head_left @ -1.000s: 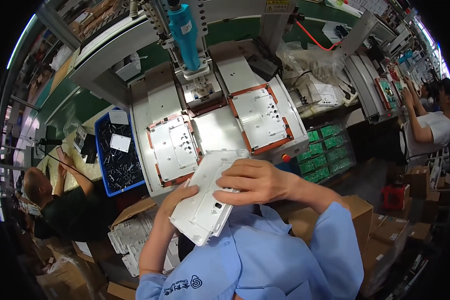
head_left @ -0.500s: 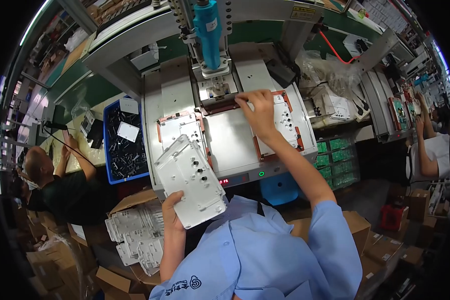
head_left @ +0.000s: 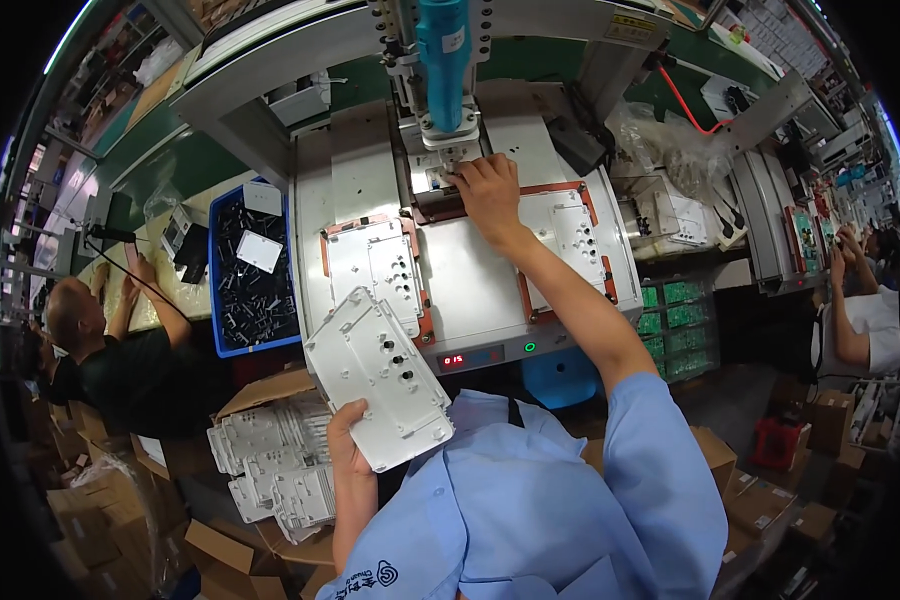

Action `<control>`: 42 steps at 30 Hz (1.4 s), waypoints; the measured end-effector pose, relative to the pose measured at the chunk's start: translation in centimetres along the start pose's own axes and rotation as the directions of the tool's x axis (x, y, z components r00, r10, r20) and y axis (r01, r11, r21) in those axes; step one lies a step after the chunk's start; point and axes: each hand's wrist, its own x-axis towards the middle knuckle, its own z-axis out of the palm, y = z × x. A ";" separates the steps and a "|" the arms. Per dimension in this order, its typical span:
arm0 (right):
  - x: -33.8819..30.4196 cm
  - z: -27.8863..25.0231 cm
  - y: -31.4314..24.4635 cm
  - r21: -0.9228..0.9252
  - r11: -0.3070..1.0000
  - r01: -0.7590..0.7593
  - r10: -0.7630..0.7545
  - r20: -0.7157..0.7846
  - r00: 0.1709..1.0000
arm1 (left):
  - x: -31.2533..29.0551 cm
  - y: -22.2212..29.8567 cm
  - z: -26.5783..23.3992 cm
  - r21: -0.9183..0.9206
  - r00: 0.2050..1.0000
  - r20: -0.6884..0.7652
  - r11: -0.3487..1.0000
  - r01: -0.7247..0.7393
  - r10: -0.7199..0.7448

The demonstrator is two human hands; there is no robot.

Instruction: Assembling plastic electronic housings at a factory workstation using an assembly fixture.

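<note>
My left hand (head_left: 351, 441) grips a white plastic housing panel (head_left: 375, 380) by its lower left corner; the panel has several black round inserts and is tilted in front of the machine. My right hand (head_left: 490, 195) reaches to the head of the screw-fastening machine (head_left: 446, 65), fingers bent together at the metal block under its blue driver. Whether something small is between those fingertips is hidden. Two more white panels lie in orange-edged fixtures on the metal bed: the left panel (head_left: 378, 265) beyond my held one, the right panel (head_left: 567, 235) beside my right forearm.
A blue bin (head_left: 222, 300) of small black parts stands left of the machine. White panels (head_left: 275, 465) are stacked in a carton at lower left. Green circuit boards (head_left: 683, 317) sit in trays at right. One co-worker (head_left: 120, 340) sits at left, another (head_left: 865, 325) at right.
My right hand has moved left and away from me, to the block under the driver. The left hand still holds the panel, now slightly lower in view. The whole view has shifted a little.
</note>
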 end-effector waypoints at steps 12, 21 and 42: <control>4.1 -3.9 5.1 0.251 0.944 -0.214 0.233 -0.051 0.971 | 0.6 0.3 0.9 0.004 0.999 -0.035 1.000 -0.022 0.022; 10.5 3.4 6.1 0.196 0.919 -0.343 0.314 0.163 0.935 | -0.1 -1.2 1.9 0.061 0.991 -0.108 0.995 -0.077 0.084; -11.5 -24.2 3.6 0.104 0.689 -0.718 0.703 0.147 0.696 | 1.0 -2.1 4.7 0.408 0.988 -0.044 0.905 -0.120 0.151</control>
